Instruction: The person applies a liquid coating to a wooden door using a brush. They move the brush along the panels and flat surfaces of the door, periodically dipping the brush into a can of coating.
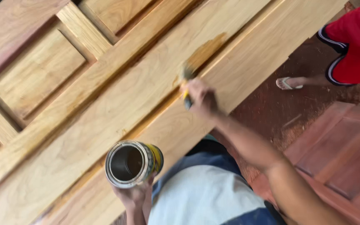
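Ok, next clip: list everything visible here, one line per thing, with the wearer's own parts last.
wooden door: one, pale unfinished wood with raised panels, fills left and centre
wet stain patch: one, darker amber, on the door by the brush
paintbrush: one, blurred, bristles on the door
open tin can: one, metal with yellow label, lower centre
reddish door: one, lying lower right
bystander: one, red shorts, pale sandal, upper right
left hand: holds the can from below
right hand: grips the paintbrush
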